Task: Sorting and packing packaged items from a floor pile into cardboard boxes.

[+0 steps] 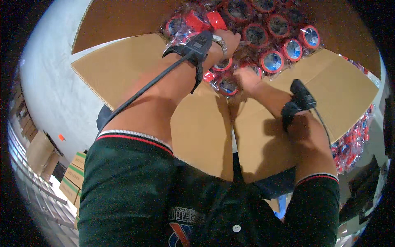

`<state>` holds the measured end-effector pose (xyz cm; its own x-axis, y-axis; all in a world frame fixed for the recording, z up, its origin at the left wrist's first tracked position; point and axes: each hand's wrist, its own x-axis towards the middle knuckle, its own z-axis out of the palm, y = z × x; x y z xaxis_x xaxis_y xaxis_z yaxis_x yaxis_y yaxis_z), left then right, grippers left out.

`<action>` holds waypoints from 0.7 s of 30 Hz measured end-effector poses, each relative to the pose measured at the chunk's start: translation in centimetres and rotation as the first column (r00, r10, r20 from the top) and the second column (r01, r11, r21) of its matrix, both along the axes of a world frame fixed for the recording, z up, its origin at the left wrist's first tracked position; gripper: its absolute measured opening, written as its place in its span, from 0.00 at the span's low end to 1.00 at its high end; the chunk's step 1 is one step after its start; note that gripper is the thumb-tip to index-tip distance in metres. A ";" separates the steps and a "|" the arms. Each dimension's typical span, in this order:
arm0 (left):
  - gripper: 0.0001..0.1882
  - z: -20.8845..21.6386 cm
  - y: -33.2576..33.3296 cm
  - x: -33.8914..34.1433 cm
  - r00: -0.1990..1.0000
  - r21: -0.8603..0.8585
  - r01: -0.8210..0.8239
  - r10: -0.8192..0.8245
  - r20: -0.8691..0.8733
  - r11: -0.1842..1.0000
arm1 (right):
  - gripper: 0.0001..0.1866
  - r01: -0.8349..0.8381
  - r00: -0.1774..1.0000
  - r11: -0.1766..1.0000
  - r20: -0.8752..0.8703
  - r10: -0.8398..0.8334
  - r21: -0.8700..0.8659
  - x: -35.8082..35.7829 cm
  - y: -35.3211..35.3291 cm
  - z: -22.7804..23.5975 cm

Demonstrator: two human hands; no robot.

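handling wrapped red tape rolls (272, 61)

The right hand (247, 79) looks blurred, its fingertips perhaps hidden among red-rimmed rolls (272, 62); the upper edge crops the farthest.

The rolls (272, 61) lie in the carton (123, 18), ahead of the wearer. The left hand (228, 43) is at the rolls; the right hand (248, 80) is nearer the wearer and to its right. Carton flaps (201, 133) spread on the near side. More rolls (349, 150) lie right of the flaps; stacked boxes (74, 175) stand at lower left.
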<state>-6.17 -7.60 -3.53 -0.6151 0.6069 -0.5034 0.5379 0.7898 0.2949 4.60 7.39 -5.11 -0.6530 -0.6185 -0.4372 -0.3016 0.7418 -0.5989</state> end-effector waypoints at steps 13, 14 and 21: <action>0.18 3.8 3.7 -6.1 0.958 -0.029 0.223 -0.213 0.191 0.974 | 0.10 -0.112 0.964 0.989 0.254 0.084 0.099 0.3 2.8 -4.7; 0.18 3.9 4.0 -6.4 0.948 -0.047 0.215 -0.197 0.249 0.975 | 0.10 -0.331 0.928 0.922 0.248 0.279 0.202 -1.6 3.2 -4.1; 0.19 1.4 4.1 -2.6 0.733 0.192 0.012 -0.139 0.666 0.981 | 0.07 -0.360 0.875 0.877 0.443 0.198 0.319 -10.3 10.5 7.5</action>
